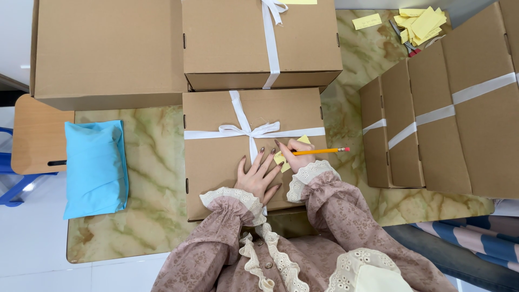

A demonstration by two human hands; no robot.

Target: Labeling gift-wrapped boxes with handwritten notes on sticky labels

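Observation:
A cardboard box (216,162) tied with a white ribbon bow (246,130) lies in front of me on the marble table (151,178). My left hand (260,176) rests flat on the box lid, fingers spread, holding down a small yellow note (281,158). My right hand (296,153) grips an orange pencil (321,151) with a red eraser end, its tip on the note. Both wrists wear lace-cuffed floral sleeves.
A second ribboned box (259,43) and a larger plain box (108,48) stand behind. Several ribboned boxes (443,113) lean in a row at the right. Yellow notes (421,21) lie at the far right corner. A light blue pouch (94,167) sits at left.

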